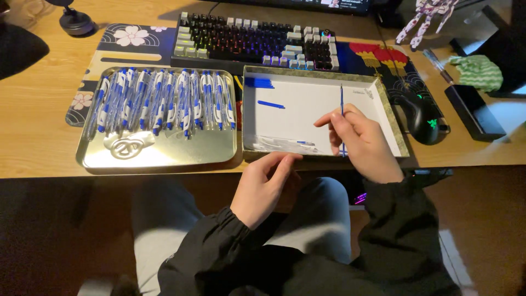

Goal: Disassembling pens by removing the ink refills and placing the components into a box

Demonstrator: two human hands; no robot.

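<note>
Thin blue pen refill [341, 101] stands upright, pinched in the fingers of the right hand [359, 137] above a shallow white-lined cardboard box [383, 104] on the wooden desk [33, 115]. The left hand [263, 186] curls loosely, holding nothing, at the box's near edge, beside a gold metal tray [164, 153] of blue-and-white pens [164, 98]

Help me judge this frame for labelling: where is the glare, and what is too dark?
Head view: warm light falls on the desk; glare on the metal tray below the pens; lap and floor in deep shadow; right hand and thin blue refill fairly sharp.
</note>
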